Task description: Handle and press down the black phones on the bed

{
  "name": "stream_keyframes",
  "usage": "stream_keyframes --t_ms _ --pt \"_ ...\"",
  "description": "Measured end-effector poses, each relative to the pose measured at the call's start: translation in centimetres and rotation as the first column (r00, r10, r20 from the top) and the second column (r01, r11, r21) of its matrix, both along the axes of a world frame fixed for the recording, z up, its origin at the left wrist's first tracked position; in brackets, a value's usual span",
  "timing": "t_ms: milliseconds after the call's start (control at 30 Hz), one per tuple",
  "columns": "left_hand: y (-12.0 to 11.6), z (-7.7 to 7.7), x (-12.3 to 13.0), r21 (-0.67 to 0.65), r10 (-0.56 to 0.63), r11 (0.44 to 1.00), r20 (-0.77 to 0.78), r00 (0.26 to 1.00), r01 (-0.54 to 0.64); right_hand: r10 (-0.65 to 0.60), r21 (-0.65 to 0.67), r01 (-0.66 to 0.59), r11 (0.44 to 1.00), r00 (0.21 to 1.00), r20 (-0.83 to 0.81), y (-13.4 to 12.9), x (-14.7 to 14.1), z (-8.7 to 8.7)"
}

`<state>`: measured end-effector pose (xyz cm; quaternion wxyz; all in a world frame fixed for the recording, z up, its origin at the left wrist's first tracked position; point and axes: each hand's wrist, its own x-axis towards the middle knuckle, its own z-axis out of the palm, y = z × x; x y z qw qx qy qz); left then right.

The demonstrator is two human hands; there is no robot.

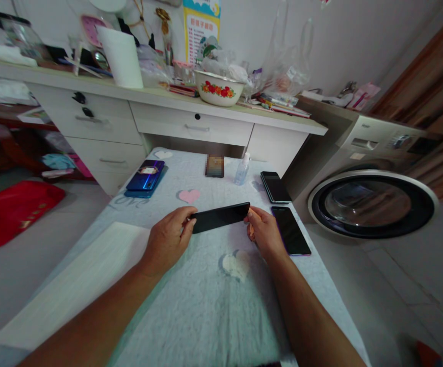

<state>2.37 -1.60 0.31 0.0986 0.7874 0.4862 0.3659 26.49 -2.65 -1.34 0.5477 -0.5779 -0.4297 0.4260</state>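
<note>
A black smartphone (221, 217) is held sideways above the table, its dark face toward me. My left hand (171, 235) pinches its left end between thumb and fingers. At the other end, the fingers of my right hand (264, 230) close on the phone's right edge. Just right of that hand, a phone with a purple rim (292, 230) lies on the cloth. Behind it rests a stack of dark phones (275, 187). Blue phones (145, 178) lie stacked at the far left. A white sheet of paper or cloth (87, 280) stretches beside my left forearm.
The table wears a pale cloth with hearts (206, 306). A clear spray bottle (242, 169) and a blurred-out small item (214, 166) stand near its far end. Beyond is a white cabinet (194, 125) bearing a flowered bowl (219, 90). A washing machine (374, 148) stands right.
</note>
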Motion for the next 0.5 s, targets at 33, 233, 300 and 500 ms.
stream_keyframes --t_ms 33,233,300,500 --pt "0.02 -0.05 -0.04 0.0 -0.004 1.0 -0.004 1.0 0.004 -0.001 -0.007 0.001 1.0 1.0 0.0 0.01 0.0 -0.03" --pt "0.13 -0.1 -0.15 -0.005 -0.015 1.0 -0.011 1.0 0.015 -0.006 -0.007 0.006 1.0 1.0 0.02 -0.04 -0.04 0.1" --pt "0.16 -0.11 -0.13 -0.005 -0.019 1.0 -0.018 1.0 0.019 -0.011 0.013 0.011 1.0 1.0 0.019 -0.07 -0.08 0.23" --pt "0.26 -0.15 -0.12 0.003 -0.021 1.0 -0.022 1.0 0.021 -0.041 0.096 0.042 0.994 0.999 -0.014 -0.17 -0.47 0.92"
